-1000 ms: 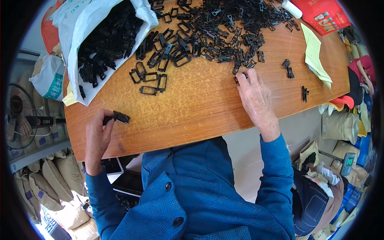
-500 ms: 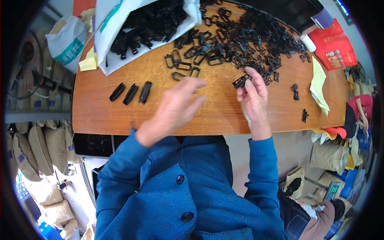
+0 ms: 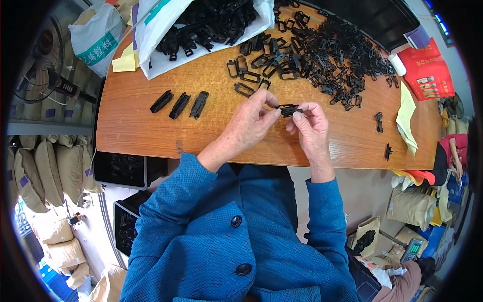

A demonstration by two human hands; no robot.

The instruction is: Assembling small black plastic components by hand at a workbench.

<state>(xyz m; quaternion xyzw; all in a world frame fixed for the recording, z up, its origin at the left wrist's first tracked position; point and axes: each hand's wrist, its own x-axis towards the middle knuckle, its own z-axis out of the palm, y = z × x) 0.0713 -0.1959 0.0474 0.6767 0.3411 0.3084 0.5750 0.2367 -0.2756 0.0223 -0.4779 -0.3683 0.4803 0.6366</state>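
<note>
Between my two hands, just above the table, is a small black plastic part (image 3: 288, 110), held lengthwise. The fingertips of my left hand (image 3: 250, 121) pinch its left end, and the thumb and fingers of my right hand (image 3: 311, 126) grip its right end. Just beyond my left hand lie several loose black rectangular frames (image 3: 245, 90). To its left, three black assembled pieces (image 3: 179, 105) rest in a row. A large heap of small black parts (image 3: 342, 55) spreads over the far right of the table.
A white sack (image 3: 156, 64) full of black parts lies open at the back left of the wooden table (image 3: 216, 143). Two small black pieces (image 3: 379, 122) and a yellow paper (image 3: 405, 118) lie on the right. Black bins (image 3: 123, 171) stand below the table's left edge.
My left hand has moved right and closed on the left end of the black part in my right hand. The view has shifted slightly.
</note>
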